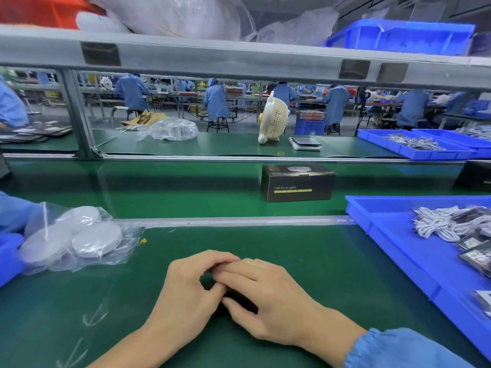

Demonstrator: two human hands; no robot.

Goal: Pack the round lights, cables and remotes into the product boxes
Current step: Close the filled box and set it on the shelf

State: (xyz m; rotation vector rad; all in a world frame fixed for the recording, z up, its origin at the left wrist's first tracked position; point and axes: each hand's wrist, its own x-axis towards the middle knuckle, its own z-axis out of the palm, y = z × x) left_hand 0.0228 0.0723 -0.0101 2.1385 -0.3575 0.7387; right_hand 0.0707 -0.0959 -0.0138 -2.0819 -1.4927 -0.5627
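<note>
My left hand (183, 296) and my right hand (273, 298) lie together on the green mat at the bottom centre, with curled fingertips meeting. A small black thing (241, 304) shows between the palms under my right thumb; I cannot tell what it is. A clear bag of round white lights (79, 240) lies at the left. A closed black "LED Puck Light" product box (297, 183) stands on the conveyor belt beyond. White cables (438, 224) and black remote packets (475, 256) lie in the blue tray (393, 235) at the right.
Another person's blue sleeve (13, 216) touches the bag of lights at the far left. Behind the belt stand a cream fan (273, 119), a small scale (305, 143) and more blue trays (414, 147). A second black box (475, 176) sits at the right edge.
</note>
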